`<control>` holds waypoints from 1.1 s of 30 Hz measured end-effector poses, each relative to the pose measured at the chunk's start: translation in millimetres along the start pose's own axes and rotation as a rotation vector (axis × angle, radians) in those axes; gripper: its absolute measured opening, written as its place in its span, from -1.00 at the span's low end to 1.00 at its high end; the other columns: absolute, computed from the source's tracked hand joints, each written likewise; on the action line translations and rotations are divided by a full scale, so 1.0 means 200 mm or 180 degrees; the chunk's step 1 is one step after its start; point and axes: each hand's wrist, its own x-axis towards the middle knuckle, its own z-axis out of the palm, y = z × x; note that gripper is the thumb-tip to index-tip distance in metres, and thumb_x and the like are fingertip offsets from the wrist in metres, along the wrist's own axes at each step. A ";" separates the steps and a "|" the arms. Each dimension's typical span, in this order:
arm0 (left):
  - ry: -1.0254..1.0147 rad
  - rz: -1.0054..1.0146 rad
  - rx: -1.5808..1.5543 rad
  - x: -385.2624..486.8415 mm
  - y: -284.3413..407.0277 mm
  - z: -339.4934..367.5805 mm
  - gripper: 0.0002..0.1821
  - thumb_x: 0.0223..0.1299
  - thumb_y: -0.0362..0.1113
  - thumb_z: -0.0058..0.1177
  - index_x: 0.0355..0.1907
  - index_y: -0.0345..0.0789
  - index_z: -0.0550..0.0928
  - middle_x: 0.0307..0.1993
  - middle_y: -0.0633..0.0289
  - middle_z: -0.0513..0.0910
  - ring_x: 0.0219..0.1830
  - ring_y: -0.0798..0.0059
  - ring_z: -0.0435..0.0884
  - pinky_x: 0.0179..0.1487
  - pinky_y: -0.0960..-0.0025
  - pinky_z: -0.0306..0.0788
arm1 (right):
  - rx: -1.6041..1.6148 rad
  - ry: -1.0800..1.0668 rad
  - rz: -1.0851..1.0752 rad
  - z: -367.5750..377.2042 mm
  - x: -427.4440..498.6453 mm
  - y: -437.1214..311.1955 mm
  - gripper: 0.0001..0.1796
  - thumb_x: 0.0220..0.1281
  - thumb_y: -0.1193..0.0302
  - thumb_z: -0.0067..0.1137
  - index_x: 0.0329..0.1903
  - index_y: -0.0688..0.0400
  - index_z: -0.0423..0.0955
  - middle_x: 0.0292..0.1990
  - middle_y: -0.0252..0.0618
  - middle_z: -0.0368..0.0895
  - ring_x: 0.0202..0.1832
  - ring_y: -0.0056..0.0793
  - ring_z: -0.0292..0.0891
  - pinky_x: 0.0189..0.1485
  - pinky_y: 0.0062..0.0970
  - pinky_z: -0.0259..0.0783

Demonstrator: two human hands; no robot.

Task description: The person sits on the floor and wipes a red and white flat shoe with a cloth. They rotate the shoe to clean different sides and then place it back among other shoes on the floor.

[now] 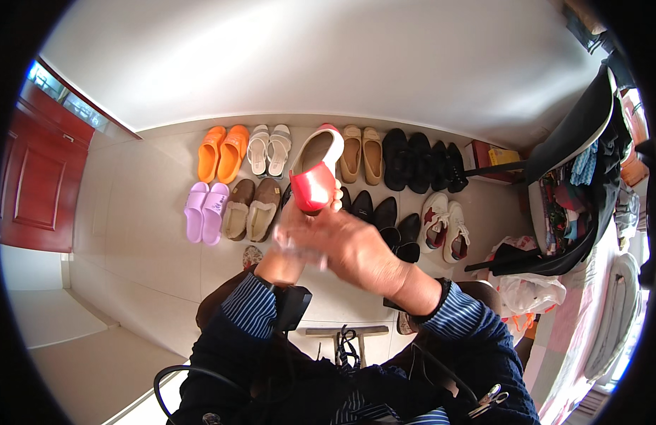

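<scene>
A red-and-white shoe [313,187] is held up before me, its glossy red heel end towards me and its red toe pointing at the wall. My left hand [293,217] grips it from beneath, with fingertips showing along its right side. Motion blurs my right hand [354,247], which crosses over my left wrist just below the heel. Whether its fingers hold anything is unclear. Behind the shoe stand two rows of footwear, including tan loafers [351,154], grey-white sandals [269,151] and brown fleece-lined slippers [251,210].
Orange slippers [223,154] and lilac slides [206,212] stand at left. Black shoes [407,159] and white sneakers [445,226] are at right. A black-framed fabric holder [567,196], plastic bag [530,295] and bed [564,340] border the right side. The wall [328,58] rises behind.
</scene>
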 end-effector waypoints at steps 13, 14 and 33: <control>0.0961 -0.0090 -0.0887 0.09 -0.04 -0.10 -0.56 0.59 -0.02 -0.14 0.14 -0.37 0.53 -0.05 0.06 0.66 -0.06 0.17 0.70 -0.01 0.22 0.65 | 0.0228 0.0615 0.0994 -0.04 0.04 0.09 -0.50 0.15 0.58 0.31 0.17 -0.06 0.64 -0.12 -0.12 0.61 -0.13 -0.10 0.61 -0.08 -0.29 0.61; 0.0601 -0.0058 -0.0471 0.06 -0.03 -0.12 -0.59 0.57 -0.05 -0.10 0.12 -0.39 0.53 -0.09 0.06 0.66 -0.06 0.19 0.69 -0.02 0.20 0.65 | 0.0271 0.0550 0.0879 -0.03 0.02 0.06 -0.47 0.11 0.58 0.32 0.18 -0.09 0.63 -0.14 -0.13 0.56 -0.14 -0.10 0.62 -0.09 -0.31 0.62; 0.0822 0.0070 -0.0240 0.01 0.06 0.07 -0.50 0.62 0.13 -0.22 0.29 -0.20 0.44 0.15 0.18 0.59 0.07 0.31 0.63 0.12 0.17 0.61 | 0.1042 0.0057 0.2151 -0.41 -0.04 0.32 -0.54 0.26 0.44 0.18 0.23 0.14 0.53 -0.25 -0.30 0.66 -0.24 -0.61 0.54 -0.10 -0.49 0.53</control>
